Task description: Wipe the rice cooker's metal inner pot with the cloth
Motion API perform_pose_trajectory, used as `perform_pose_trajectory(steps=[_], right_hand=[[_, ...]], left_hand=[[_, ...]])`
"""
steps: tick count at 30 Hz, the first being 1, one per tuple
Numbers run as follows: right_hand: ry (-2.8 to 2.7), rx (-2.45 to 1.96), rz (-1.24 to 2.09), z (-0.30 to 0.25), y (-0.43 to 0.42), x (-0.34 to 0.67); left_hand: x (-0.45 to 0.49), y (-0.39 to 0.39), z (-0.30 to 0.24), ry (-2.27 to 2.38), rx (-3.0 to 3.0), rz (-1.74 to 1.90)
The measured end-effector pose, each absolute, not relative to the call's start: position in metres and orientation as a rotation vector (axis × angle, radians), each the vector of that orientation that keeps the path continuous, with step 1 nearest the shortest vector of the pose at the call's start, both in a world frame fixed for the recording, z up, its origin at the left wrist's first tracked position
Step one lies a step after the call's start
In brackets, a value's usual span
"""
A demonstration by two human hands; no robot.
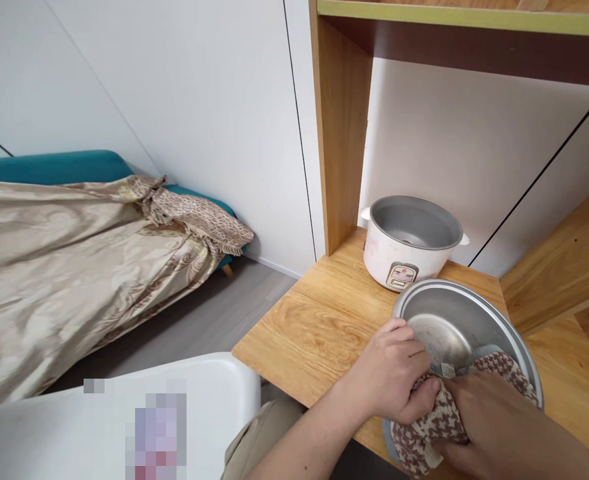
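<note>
Gripping the rim of the round silver metal inner pot (467, 327) at lower right of the frame, the left hand (392, 377) is clenched on it, while the right hand (494, 417) grasps a brown-and-white houndstooth cloth (434, 427) against its near edge. The pot overhangs the wooden surface (319, 320); I judge it could tip off if pressed hard. The white rice cooker body (407, 247) stands behind.

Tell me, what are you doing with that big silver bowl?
Both hands are on a metal pot at the edge of a wooden desk. The left hand holds its near rim, and the right hand presses a brown checked cloth against it. Behind it stands a white rice cooker, empty inside and apart from the pot.
</note>
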State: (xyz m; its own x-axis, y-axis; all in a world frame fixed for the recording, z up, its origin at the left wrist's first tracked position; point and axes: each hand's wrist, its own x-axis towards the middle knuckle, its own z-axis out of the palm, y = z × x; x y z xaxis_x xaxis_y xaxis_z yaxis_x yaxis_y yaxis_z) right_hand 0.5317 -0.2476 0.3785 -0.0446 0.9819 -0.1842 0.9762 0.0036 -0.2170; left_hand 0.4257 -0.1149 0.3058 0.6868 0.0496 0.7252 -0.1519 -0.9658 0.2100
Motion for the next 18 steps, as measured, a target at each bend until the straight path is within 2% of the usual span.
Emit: perform_pose_trajectory(steps=[3, 8, 15, 18], right_hand=[[-2.208, -2.143, 0.487, 0.388, -0.246, 0.53], [-2.184, -2.045, 0.738, 0.397, -0.246, 0.531], [-2.334, -2.199, 0.499, 0.382, -0.25, 0.532], [-2.234, -2.168, 0.555, 0.38, -0.25, 0.532]], left_hand=[[0.426, -0.115, 0.307, -0.092, 2.631, 1.183], [0.426, -0.115, 0.308, -0.104, 2.613, 1.225], [0.426, -0.115, 0.308, -0.082, 2.648, 1.173], [0.426, -0.115, 0.308, -0.081, 2.644, 1.173]])
